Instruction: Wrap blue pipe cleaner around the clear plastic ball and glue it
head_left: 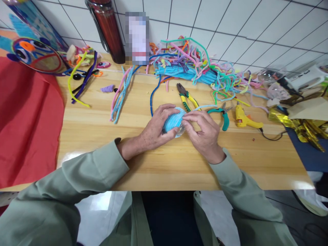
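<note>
My place looks like a small craft corner, with a wooden bench (143,171) set against a white tiled wall (230,27). What marks it as a spot for handicraft is the tangled heap of fuzzy, colorful stems (189,68) at the back, with pliers (188,97), small teal-handled cutters (224,119) and a yellow glue gun (243,118) in front of it. A decorated face figure (38,54) lies to the left, near a dark red bottle (109,30). I can't tell whether the room is a home or a workshop.
</note>
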The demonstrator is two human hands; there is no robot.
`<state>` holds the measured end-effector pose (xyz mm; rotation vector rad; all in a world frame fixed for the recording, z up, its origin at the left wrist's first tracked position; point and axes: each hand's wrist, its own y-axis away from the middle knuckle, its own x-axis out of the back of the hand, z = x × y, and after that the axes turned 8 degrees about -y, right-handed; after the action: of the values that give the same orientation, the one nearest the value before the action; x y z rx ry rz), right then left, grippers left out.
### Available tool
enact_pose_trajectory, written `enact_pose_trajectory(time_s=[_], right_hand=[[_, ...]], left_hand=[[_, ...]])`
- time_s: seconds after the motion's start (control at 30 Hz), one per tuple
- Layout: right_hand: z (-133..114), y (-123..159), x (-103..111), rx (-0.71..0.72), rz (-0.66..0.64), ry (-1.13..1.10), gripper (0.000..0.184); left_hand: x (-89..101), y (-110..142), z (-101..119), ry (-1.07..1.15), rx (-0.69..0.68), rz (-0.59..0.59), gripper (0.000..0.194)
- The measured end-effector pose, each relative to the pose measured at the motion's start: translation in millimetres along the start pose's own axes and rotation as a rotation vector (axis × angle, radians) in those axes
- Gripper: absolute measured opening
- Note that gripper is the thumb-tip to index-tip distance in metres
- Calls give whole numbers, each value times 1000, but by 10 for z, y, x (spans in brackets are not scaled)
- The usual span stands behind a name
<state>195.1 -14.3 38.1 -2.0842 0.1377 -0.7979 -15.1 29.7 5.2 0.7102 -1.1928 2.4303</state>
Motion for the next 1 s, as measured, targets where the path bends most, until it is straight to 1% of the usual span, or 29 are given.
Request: enact_pose_trajectory(time_s=[0.3, 0.47, 0.6, 0.83, 1.0], right_hand=[[2, 11, 7, -32, -17, 1, 14], [-14, 9, 8, -39, -31, 23, 11], [15, 12, 24, -21, -29, 1, 13], [83, 13, 57, -42, -63, 6, 10], [85, 7, 79, -63, -85, -8, 9]], left_hand=[[26, 3, 0, -3, 14, -29, 46], [6, 6, -7, 6, 9, 8, 44], [-8, 12, -6, 19, -7, 41, 44], [8, 26, 11, 10, 16, 15, 46], [12, 22, 36, 14, -10, 44, 44]])
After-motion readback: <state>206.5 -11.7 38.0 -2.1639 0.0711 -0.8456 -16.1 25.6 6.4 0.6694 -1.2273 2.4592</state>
